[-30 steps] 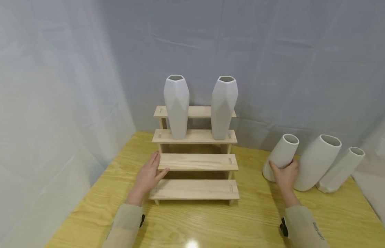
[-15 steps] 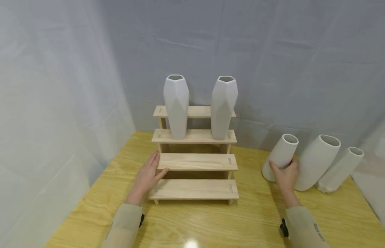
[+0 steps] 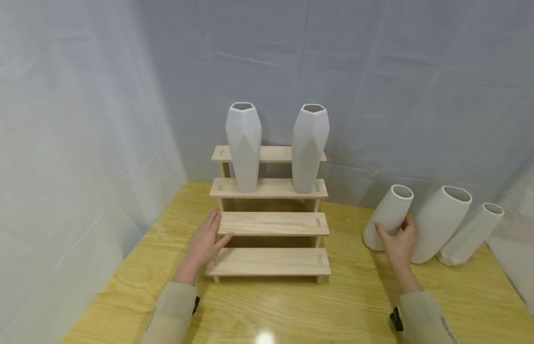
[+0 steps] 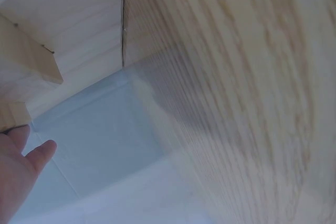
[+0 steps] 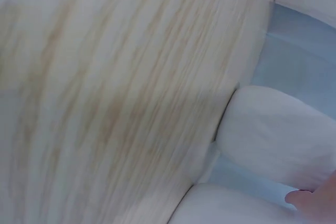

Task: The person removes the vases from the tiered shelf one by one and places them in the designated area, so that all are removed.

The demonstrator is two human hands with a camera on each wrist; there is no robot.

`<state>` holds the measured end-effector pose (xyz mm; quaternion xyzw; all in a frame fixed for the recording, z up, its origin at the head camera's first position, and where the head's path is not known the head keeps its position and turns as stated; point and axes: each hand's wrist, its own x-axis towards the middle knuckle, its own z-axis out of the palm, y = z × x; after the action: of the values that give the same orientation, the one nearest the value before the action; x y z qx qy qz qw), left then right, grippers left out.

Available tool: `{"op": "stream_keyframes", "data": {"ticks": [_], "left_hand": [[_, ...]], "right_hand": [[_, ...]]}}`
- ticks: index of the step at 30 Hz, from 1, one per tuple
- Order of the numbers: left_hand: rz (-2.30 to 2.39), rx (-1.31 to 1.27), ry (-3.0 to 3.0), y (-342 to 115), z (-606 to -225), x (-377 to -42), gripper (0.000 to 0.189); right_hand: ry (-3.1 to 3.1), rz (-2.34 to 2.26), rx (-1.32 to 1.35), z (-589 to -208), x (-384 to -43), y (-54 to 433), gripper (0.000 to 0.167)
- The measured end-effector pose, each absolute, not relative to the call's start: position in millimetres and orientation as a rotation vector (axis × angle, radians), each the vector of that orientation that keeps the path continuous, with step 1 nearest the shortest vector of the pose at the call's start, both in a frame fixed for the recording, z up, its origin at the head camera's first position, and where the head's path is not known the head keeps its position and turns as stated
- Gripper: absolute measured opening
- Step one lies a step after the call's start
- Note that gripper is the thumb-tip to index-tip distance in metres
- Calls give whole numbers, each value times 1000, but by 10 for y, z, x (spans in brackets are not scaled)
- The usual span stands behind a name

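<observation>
Near vase, just right of the rack, is pinched in your right hand, thumb on its front, fingers against its right side. Your left hand rests on the left end of the rack's second shelf from the bottom, fingers straight, thumb spread. Your right wrist view shows a fingertip between two vases; your left wrist view shows the rack's side meeting the table, which the head view does not.

Against half a second ago, your right hand has shifted only slightly; the rack and vases keep their places.

You have five vases: three right of the rack, with the middle vase and outer vase beyond your grip, and two faceted vases upright on the rack's second shelf from the top. The rack has four shelves; behind it hangs a curtain.
</observation>
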<state>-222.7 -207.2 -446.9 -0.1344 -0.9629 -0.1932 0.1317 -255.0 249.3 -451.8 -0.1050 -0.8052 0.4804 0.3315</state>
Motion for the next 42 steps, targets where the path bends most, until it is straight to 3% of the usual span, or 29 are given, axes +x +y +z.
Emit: {"op": "stream_keyframes", "data": {"ticks": [8,20,26,42], "left_hand": [[-565,-394,-2798,-2072,-4467,-2229,77],[-569,-390,-2788,-2074,-4456,-2222,77],[-562,-394,-2795,-2071,-4464,-2228,77],[-558,-392,-2794,-2064,-4465,-2229,76]], "right_hand": [[-2023,1278,-226,-4509,-2440,2434,63],[-2060,1148,-53,-4529,-2247,2171,70],[-2050,1120,75,-4481,-2248,2035,71],[-2088,1307,113,-4227,-2384,1793,69]]}}
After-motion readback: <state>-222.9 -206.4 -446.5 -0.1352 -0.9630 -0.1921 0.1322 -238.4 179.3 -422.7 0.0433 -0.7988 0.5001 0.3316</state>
